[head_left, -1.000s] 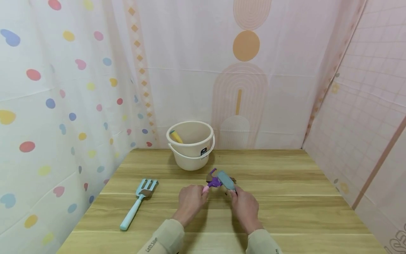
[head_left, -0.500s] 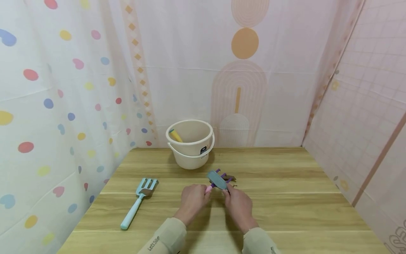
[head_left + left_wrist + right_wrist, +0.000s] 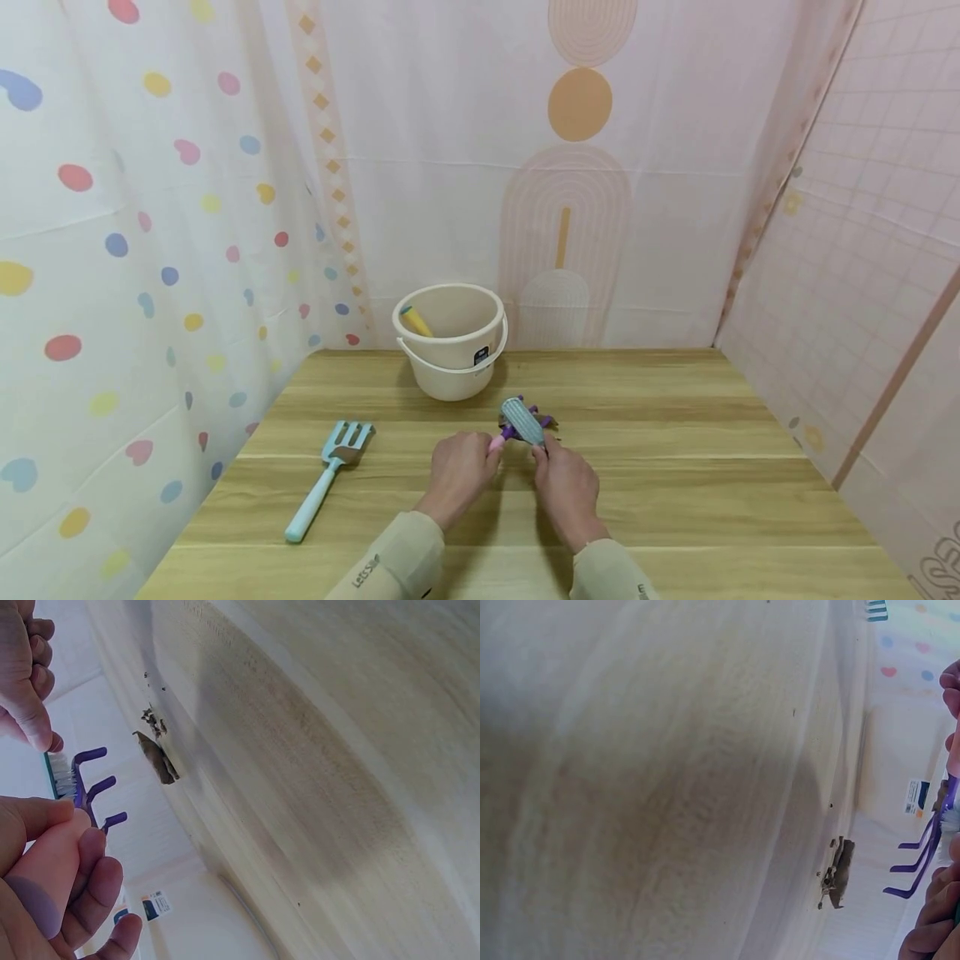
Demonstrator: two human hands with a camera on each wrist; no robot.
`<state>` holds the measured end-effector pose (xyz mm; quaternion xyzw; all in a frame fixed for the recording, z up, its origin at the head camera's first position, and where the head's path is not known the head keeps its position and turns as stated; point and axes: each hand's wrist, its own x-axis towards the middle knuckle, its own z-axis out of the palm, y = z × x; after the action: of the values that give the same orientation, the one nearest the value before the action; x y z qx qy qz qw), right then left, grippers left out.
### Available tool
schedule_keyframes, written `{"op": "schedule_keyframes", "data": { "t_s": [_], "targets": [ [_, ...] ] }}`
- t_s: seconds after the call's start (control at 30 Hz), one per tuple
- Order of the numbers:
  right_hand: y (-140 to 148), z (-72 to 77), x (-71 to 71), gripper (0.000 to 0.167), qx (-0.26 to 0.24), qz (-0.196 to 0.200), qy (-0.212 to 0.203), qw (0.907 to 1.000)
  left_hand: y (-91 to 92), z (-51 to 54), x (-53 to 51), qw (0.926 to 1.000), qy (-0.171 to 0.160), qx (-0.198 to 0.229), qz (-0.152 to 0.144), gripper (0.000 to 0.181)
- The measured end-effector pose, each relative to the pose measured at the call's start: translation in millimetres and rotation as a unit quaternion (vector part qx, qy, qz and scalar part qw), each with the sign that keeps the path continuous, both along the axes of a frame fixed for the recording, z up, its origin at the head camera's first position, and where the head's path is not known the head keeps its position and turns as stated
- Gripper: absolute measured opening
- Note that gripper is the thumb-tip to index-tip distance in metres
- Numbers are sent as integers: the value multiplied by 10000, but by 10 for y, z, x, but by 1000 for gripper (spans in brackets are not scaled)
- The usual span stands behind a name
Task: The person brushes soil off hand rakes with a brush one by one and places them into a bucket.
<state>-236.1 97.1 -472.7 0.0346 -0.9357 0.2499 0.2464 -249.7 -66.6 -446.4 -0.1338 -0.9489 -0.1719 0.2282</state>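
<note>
My left hand grips the pink handle of a small purple hand rake, whose bent tines point toward the table in the left wrist view. In my right hand I hold a blue-grey scrubbing brush. Its white bristles lie against the rake head, on the side away from the tines' tips. From the head, the brush covers much of the rake. A brown clump with crumbs lies on the table below the tools.
A light-blue garden fork with brown dirt on its head lies at the left. Behind the hands stands a cream bucket with its handle down, and a yellow handle shows inside. Patterned curtains enclose the wooden table.
The brush has gone left across the rake head, then slightly back right, and now shows its ribbed side. The rake has turned in my left hand. Bucket and fork stay put.
</note>
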Motion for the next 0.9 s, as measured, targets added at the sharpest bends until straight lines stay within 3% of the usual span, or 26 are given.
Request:
{"op": "schedule_keyframes", "data": {
  "t_s": [0.23,0.5,0.73,0.9],
  "targets": [
    [4,11,-28,15,-125,-98,-82,9998,4,-8,-6,10000,46,-27,77,44],
    [2,68,-69,14,-312,-140,88,9994,9,39,-15,9998,-140,104,129,44],
    [84,106,-99,20,-458,-251,-223,9984,-2,18,18,9997,-114,172,159,45],
    [92,231,-142,19,-556,-284,-240,9978,4,25,36,9993,-15,206,297,42]
  ]
}}
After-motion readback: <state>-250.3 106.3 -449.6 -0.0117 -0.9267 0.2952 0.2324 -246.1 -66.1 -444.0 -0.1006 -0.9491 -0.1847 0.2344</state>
